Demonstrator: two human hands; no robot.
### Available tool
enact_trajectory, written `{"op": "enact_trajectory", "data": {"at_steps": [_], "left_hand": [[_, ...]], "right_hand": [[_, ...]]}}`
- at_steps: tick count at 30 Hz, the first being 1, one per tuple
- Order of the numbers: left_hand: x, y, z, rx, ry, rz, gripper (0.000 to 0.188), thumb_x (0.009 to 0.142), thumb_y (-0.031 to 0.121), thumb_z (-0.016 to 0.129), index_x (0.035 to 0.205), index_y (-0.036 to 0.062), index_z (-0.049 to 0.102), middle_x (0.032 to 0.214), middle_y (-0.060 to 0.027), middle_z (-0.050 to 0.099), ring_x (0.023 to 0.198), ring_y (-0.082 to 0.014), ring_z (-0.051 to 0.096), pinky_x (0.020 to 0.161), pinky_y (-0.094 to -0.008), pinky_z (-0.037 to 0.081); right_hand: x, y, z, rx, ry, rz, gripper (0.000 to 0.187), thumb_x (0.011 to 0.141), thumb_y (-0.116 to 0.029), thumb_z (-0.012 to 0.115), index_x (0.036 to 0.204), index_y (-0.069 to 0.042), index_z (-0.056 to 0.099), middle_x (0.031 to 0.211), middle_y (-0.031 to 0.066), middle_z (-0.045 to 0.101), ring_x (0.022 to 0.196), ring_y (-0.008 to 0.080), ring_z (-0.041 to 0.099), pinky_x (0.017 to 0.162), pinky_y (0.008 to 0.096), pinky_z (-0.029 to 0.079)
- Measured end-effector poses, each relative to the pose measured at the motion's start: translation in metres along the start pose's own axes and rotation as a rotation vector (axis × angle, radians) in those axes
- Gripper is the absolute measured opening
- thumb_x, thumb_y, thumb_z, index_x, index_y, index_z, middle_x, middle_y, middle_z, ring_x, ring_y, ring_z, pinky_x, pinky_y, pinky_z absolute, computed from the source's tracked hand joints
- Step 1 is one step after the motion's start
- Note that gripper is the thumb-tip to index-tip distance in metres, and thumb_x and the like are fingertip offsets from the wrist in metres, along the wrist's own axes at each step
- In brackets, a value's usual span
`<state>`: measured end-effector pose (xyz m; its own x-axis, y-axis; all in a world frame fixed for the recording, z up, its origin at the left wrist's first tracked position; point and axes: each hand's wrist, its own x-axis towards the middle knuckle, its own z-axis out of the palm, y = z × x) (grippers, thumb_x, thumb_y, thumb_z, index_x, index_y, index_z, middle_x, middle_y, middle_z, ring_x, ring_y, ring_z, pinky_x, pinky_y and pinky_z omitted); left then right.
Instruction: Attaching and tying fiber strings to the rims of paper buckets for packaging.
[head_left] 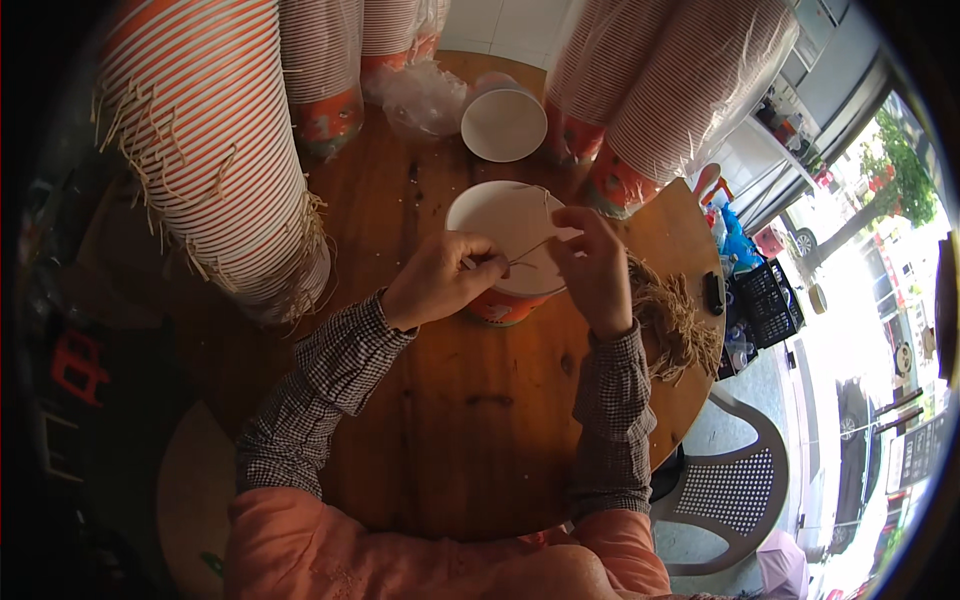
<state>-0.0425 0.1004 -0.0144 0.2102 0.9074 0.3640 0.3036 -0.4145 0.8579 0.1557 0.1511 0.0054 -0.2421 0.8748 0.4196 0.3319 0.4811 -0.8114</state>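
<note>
On the wooden table stands a paper bucket (487, 212), white inside and orange on its outer wall, its mouth facing up. Over its near rim, my left hand (448, 280) pinches a thin straw-coloured strand (532, 251) between thumb and fingertips. The strand runs across to my right hand (597, 272), whose fingers are closed on its other part. Another bit of strand shows at the bucket's far right rim. Beside my right wrist lies a loose bundle of the same straw-like strands (672, 318).
A tall stack of nested buckets (205, 130), with strands hanging from it, leans at the left. More stacks in clear plastic (690, 85) stand at the back. One bucket (503, 124) lies tipped behind mine, near crumpled plastic (422, 100). A grey chair (735, 490) is at the right.
</note>
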Motion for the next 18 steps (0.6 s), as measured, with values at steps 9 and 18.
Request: {"op": "enact_trajectory", "data": {"at_steps": [9,18], "left_hand": [[-0.003,-0.004,-0.003,-0.121,0.02,-0.061,0.022,0.092,0.015,0.057,0.096,-0.0041,0.067,0.086,-0.0101,0.07,0.082,-0.0131,0.065,0.077,-0.0291,0.051],[-0.003,-0.005,0.001,-0.133,0.029,-0.009,0.019,0.092,0.013,0.058,0.096,-0.0038,0.066,0.085,-0.0093,0.07,0.081,-0.0124,0.065,0.075,-0.0286,0.052]], "right_hand": [[-0.005,-0.01,-0.006,0.087,-0.192,-0.13,0.015,0.085,-0.008,0.065,0.095,0.003,0.065,0.087,0.0078,0.068,0.085,0.0132,0.064,0.077,0.0277,0.05],[-0.006,-0.006,-0.002,0.086,-0.264,-0.019,0.019,0.083,-0.011,0.069,0.096,0.003,0.067,0.085,0.0074,0.069,0.081,0.0133,0.065,0.077,0.0277,0.051]]}}
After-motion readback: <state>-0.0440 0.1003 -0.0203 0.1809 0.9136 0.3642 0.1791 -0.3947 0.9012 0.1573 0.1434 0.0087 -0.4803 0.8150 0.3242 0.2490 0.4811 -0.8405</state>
